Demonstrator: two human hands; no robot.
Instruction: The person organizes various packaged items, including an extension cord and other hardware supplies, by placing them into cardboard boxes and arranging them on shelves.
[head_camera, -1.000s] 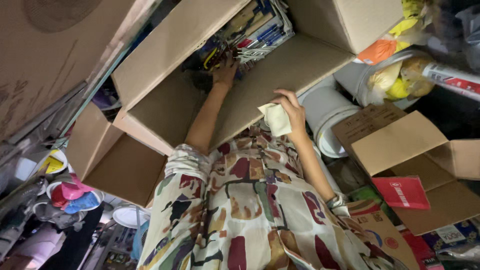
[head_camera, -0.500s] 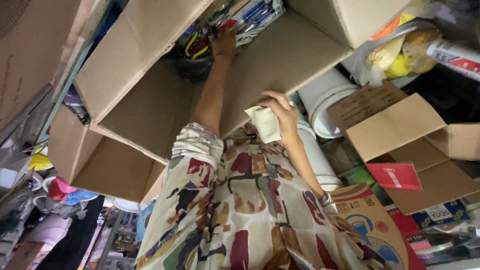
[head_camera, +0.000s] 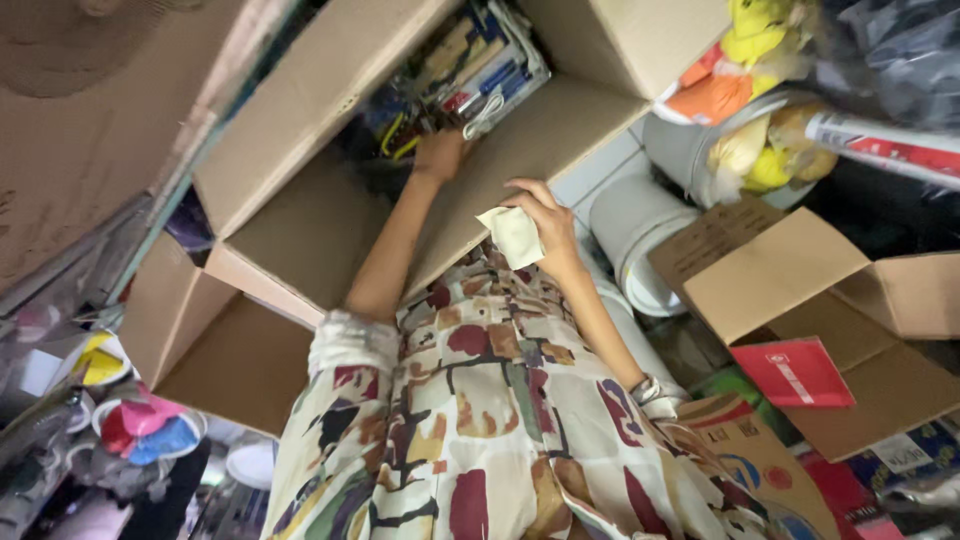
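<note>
Overhead, head view, camera tilted steeply; left hand (head_camera: 438, 155) reaches deep into a large open cardboard box (head_camera: 330, 215), arm bare along the box's inner wall; fingers lie against the packed contents (head_camera: 470, 70) at the far end of the box, a tight stack of flat packets in blue, red and white with a yellow loop beside them; whether these fingers grip anything, cannot tell, as the fingertips are hidden among the packets; right hand (head_camera: 545, 215) rests at the box's near flap, fingers closed on a small folded white cloth (head_camera: 515, 237), cloth pressed between palm and flap edge; wristwatch (head_camera: 648, 392) on the right wrist; patterned shirt (head_camera: 470, 430) in cream, maroon and green fills the lower middle; white plastic bucket (head_camera: 625, 235) stands just right of the box; smaller open cardboard box (head_camera: 800, 300) further right, with a red packet (head_camera: 790, 370) at its lower edge; yellow plush items (head_camera: 755, 40) in the top right corner.
</note>
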